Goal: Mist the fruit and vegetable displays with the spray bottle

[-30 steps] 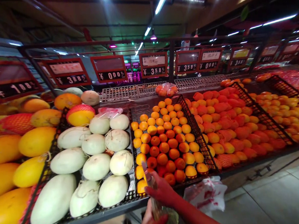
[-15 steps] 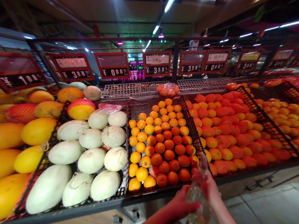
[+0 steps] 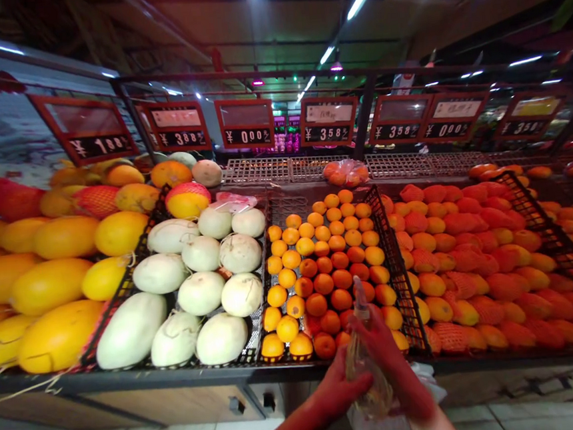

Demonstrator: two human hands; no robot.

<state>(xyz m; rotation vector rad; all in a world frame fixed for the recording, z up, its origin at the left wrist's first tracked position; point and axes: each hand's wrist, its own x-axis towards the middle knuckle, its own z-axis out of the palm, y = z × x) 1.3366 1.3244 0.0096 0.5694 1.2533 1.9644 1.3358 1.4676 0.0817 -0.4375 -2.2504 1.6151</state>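
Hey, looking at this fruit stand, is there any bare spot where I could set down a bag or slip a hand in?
Bare room: the wire shelf behind the bins, left of the bagged fruit, and the back of the orange bin above the oranges. Crowded: the pale melons, yellow melons and netted fruit fill their bins. Both hands, left hand and right hand, hold a clear bag.

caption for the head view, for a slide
Both hands, left and right, hold a clear plastic bag before a crate of oranges.
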